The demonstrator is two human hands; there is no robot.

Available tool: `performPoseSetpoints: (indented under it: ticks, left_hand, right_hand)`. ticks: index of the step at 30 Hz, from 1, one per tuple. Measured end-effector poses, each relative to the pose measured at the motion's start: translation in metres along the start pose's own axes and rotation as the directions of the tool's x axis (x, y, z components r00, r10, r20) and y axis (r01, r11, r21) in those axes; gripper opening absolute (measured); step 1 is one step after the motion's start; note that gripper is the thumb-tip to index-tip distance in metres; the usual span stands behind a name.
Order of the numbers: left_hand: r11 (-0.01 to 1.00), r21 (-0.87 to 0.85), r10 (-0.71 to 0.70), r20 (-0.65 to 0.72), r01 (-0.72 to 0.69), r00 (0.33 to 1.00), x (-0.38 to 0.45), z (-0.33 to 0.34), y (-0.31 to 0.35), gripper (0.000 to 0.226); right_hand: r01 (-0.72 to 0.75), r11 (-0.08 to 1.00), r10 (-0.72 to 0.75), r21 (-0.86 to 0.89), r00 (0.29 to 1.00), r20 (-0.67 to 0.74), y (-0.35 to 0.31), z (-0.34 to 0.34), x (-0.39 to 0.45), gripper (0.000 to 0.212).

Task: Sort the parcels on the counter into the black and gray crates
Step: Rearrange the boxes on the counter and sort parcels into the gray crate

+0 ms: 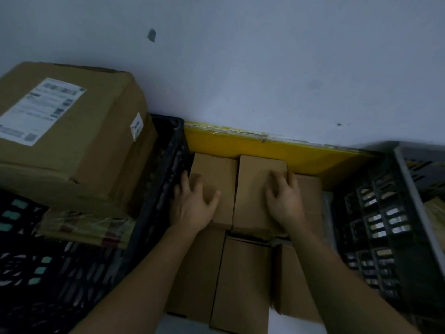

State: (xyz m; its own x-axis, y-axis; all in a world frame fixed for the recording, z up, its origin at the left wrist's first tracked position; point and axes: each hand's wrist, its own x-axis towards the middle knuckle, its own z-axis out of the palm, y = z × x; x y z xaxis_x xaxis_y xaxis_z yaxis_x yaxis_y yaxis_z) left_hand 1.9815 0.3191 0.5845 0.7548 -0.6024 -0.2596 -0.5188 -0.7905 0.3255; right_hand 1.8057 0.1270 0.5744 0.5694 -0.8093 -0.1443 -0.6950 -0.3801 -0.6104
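Evidently the plain brown cardboard parcels sat packed edge to edge on the desk point(298, 155) between the two crates, each within reach. The left hand point(192, 203) curled over the near-left parcel point(214, 174), fingers down its side; the right hand point(284, 201) gripped the taller parcel point(260, 179) likewise. A labelled carton point(72, 131) filled the latticed black crate point(166, 179); the gray crate point(409, 189) stood right.
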Motion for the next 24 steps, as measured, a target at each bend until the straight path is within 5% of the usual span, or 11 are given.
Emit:
performPoseSetpoints:
  ticks: [4, 13, 20, 24]
  left_hand:
    - [0.992, 0.13, -0.007, 0.094, -0.006, 0.996, 0.002, 0.001, 0.006, 0.114]
    - [0.992, 0.091, -0.098, 0.121, 0.087, 0.988, -0.003, -0.007, -0.003, 0.111]
    - [0.954, -0.282, -0.131, -0.096, 0.099, 0.987, 0.01, -0.025, 0.008, 0.075]
    - [0.945, -0.319, -0.146, -0.225, 0.069, 0.963, 0.002, -0.011, 0.006, 0.058]
  right_hand:
    - [-0.044, 0.98, 0.052, -0.192, 0.998, 0.034, -0.004, 0.006, -0.003, 0.071]
    - [-0.064, 0.986, 0.075, -0.152, 0.995, 0.066, 0.0, 0.004, -0.008, 0.075]
    - [-0.072, 0.99, 0.081, -0.124, 0.994, 0.072, 0.0, 0.003, -0.008, 0.074]
    - [-0.074, 0.99, 0.084, -0.118, 0.993, 0.082, 0.002, 0.0, -0.01, 0.075]
